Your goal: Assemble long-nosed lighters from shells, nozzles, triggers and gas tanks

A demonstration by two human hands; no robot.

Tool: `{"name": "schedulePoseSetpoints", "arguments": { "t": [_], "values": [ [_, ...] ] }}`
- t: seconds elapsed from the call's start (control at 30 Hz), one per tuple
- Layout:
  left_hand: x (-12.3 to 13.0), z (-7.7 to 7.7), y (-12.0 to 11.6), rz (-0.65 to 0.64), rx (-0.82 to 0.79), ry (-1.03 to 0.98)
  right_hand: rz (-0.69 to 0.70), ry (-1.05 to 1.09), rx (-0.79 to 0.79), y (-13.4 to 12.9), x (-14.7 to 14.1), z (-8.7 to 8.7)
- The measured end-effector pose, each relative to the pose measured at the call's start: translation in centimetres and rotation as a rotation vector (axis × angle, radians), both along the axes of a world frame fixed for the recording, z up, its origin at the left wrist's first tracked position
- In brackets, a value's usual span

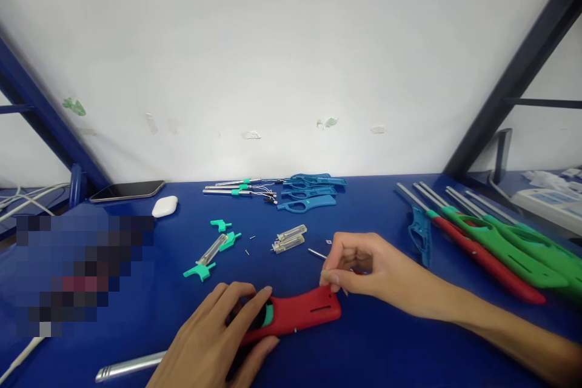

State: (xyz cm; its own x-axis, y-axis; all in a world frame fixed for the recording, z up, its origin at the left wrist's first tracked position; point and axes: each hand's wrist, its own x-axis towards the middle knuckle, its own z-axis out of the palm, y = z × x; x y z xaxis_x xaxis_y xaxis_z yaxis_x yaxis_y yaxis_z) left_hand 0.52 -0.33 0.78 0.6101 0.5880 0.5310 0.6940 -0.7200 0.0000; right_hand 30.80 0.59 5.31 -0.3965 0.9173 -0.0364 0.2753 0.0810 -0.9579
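Note:
A red long-nosed lighter [304, 313] lies near the table's front edge, its silver tube [130, 366] pointing left. Wrapped around its trigger end is my left hand [213, 333], which hides part of the body and the teal trigger [268, 313]. At the lighter's right end, my right hand [354, 267] has thumb and forefinger pinched together by a small hole. Whatever is between those fingertips is too small to make out. A thin metal shaft [318, 253] shows beside the right hand; its other end is hidden behind the fingers.
Behind my hands lie clear fuel tanks [290, 241], teal triggers [197, 271], small pins [248, 252], blue shell halves [313, 201] and metal tubes with wires [227, 192]. Green lighters [504, 248] sit at right. A phone [127, 191] and white case [165, 207] are at left.

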Motion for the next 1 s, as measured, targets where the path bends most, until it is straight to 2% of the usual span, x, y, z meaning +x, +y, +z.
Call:
{"name": "schedulePoseSetpoints", "arguments": {
  "t": [0.17, 0.33, 0.57, 0.8, 1.0],
  "values": [
    [0.21, 0.41, -0.09, -0.015, 0.053, -0.011, -0.023, 0.010, -0.010, 0.31, 0.00, 0.19],
    [0.42, 0.69, 0.02, -0.040, 0.078, -0.032, -0.050, -0.052, 0.096, 0.22, 0.14, 0.78],
    [0.35, 0.30, 0.12, -0.040, 0.068, -0.039, -0.021, -0.133, 0.175, -0.17, 0.13, 0.38],
    [0.44, 0.33, 0.30, -0.046, 0.048, -0.068, -0.044, -0.025, 0.061, -0.07, 0.15, 0.61],
    [0.59, 0.70, 0.23, -0.051, 0.061, -0.064, 0.002, 0.127, -0.075, 0.55, 0.56, 0.03]
  ]
}}
